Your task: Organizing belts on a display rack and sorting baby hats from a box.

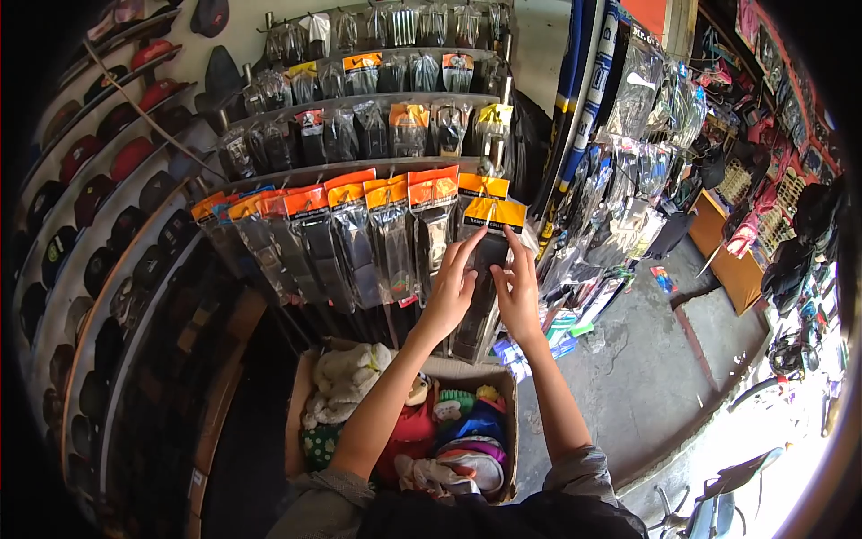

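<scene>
Both my hands are at a clear plastic packet with a yellow and black header card (495, 214), which hangs at the right end of the lowest rack row. A dark, long item shows inside it. My left hand (450, 296) touches the packet's left side, fingertips just below the header. On the other side, my right hand (517, 286) has its fingertips at the header's lower edge and its thumb by the dark item. Whether the fingers pinch the plastic cannot be told. More packets with orange headers (433, 187) hang to the left.
Below the rack stands a cardboard box (510, 431) of soft toys and cloth items. Curved shelves of caps (128, 158) line the left. Blue scarves (586, 101) and plastic-wrapped goods (616, 195) hang at right above the concrete floor (606, 397). A chair (731, 478) is at lower right.
</scene>
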`<state>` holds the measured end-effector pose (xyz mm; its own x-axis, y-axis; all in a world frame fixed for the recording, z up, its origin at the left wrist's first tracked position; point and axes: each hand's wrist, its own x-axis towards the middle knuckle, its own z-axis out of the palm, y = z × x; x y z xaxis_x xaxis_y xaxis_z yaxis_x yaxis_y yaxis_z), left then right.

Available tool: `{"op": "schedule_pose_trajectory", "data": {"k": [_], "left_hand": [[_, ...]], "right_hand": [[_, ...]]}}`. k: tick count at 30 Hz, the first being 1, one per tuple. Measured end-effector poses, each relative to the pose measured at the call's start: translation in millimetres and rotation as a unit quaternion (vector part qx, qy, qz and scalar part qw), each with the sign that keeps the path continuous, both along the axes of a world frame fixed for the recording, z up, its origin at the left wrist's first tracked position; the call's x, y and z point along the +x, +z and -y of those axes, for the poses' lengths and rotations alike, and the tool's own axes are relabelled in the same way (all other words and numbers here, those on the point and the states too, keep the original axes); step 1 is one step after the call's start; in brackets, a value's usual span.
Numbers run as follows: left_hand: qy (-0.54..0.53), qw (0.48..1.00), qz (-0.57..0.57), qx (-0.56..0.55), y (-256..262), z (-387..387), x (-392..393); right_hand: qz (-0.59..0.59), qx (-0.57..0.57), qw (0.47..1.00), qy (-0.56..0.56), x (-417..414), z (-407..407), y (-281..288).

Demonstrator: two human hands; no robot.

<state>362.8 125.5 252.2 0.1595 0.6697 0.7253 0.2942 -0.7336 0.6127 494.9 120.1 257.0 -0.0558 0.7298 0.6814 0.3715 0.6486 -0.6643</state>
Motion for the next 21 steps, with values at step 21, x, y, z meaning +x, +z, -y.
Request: {"op": "schedule_pose_trajectory", "data": {"k": [21], "left_hand": [[0.002,0.998,-0.002,-0.056,-8.3,-38.5,1.9]], "right_hand": [[0.032,-0.032,0.999,-0.002,2.5,-48.3,-10.3]]}}
